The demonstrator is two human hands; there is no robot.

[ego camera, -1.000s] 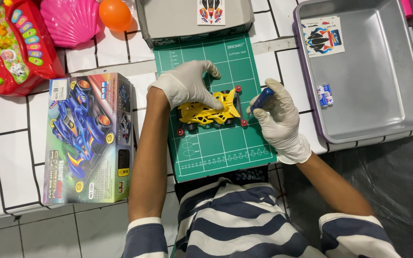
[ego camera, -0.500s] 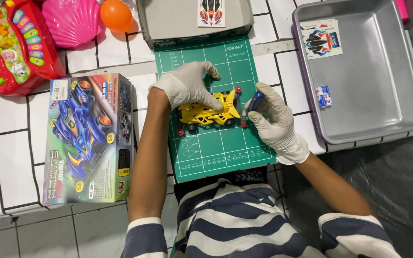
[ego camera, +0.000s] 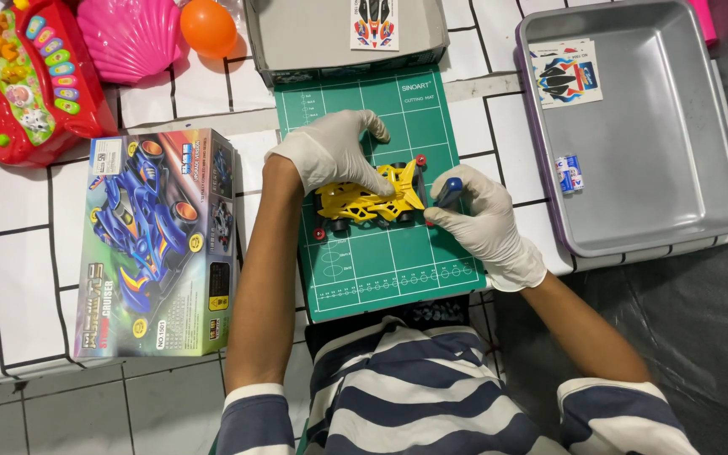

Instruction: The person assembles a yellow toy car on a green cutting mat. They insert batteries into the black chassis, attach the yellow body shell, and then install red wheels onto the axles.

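A yellow toy racing car (ego camera: 368,202) with red rollers lies on a green cutting mat (ego camera: 381,261). My left hand (ego camera: 330,152), in a white glove, presses down on the car's top and holds it still. My right hand (ego camera: 482,221), also gloved, grips a blue-handled tool (ego camera: 448,192) whose tip meets the car's right end.
A colourful car kit box (ego camera: 157,240) lies left of the mat. A grey metal tray (ego camera: 642,143) holding a sticker sheet (ego camera: 564,72) and a small packet (ego camera: 568,173) sits at the right. An open grey box (ego camera: 343,34), a pink shell toy (ego camera: 128,35), an orange ball (ego camera: 208,27) and a red toy (ego camera: 14,80) lie along the back.
My right hand has shifted slightly left, bringing the blue tool closer against the car's end. My left hand stays on the car.
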